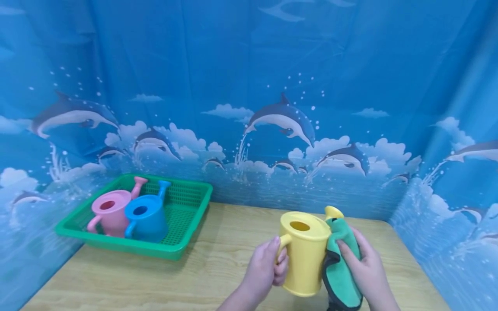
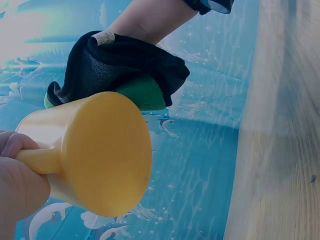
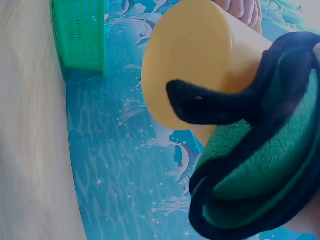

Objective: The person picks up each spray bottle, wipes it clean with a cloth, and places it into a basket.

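Observation:
My left hand (image 1: 268,265) grips the handle of a yellow watering can (image 1: 305,259), which is held up off the table. In the left wrist view the can's round bottom (image 2: 110,155) faces the camera. My right hand (image 1: 367,263) holds a green cloth (image 1: 342,268) with a dark edge against the spout side of the can. The can's yellow rose (image 1: 333,212) sticks out above the cloth. Much of the spout is hidden behind the cloth. In the right wrist view the folded cloth (image 3: 265,155) covers most of the right hand.
A green plastic basket (image 1: 190,233) stands on the left of the wooden table (image 1: 221,246). Inside it are a pink watering can (image 1: 116,216) and a blue watering can (image 1: 149,222). A blue dolphin-print curtain (image 1: 233,65) hangs behind and along the sides.

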Demonstrator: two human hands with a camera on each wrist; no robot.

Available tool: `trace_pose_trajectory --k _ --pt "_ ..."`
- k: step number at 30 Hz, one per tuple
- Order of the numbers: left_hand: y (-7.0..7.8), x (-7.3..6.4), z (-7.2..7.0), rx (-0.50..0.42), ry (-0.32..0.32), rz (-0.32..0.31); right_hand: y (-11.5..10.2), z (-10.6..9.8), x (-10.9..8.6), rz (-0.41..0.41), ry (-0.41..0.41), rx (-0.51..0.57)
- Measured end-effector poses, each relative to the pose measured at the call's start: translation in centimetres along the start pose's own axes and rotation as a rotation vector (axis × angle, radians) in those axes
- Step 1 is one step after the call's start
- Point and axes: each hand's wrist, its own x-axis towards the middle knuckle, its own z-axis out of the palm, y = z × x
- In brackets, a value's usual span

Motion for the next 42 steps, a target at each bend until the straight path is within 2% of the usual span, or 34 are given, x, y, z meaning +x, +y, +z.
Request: trace_pose_trajectory --k 2,5,10,15,22,26,30,34,39,42 --pt "0.0 0.0 0.0 -0.002 0.01 0.008 0.0 0.1 -0.1 -0.032 -0.004 -0.019" --pt "0.1 0.0 -0.3 -0.019 0.026 0.031 -0.1 0.2 -0.1 -0.034 -0.051 -0.044" --pt "0.6 0.1 -1.0 -0.074 0.073 0.084 -0.3 0.4 -0.1 -0.017 -0.193 -0.04" --pt "1.1 0.0 -1.5 -0.153 0.098 0.112 -0.4 0.4 -0.1 -0.042 -0.284 -0.079" --pt "1.3 0.1 -1.8 -0.185 0.136 0.143 0.0 -0.2 0.1 -0.083 -0.438 -0.053" --pt "1.3 0.1 -1.9 -0.204 0.127 0.141 -0.1 -0.3 0.2 -0.096 -0.44 -0.101" --pt "1.0 0.2 -2.1 -0.221 0.081 0.137 -0.5 -0.1 0.1 -0.077 -0.347 -0.183" --pt "0.5 0.3 -1.9 -0.246 0.001 0.134 -0.8 0.2 -0.1 -0.047 -0.18 -0.261" --pt "-0.3 0.3 -1.1 -0.275 -0.077 0.126 -1.0 0.2 -0.2 -0.08 0.035 -0.35" --pt "-0.5 0.2 -0.5 -0.277 -0.116 0.128 -1.1 0.1 -0.2 -0.099 0.181 -0.366"
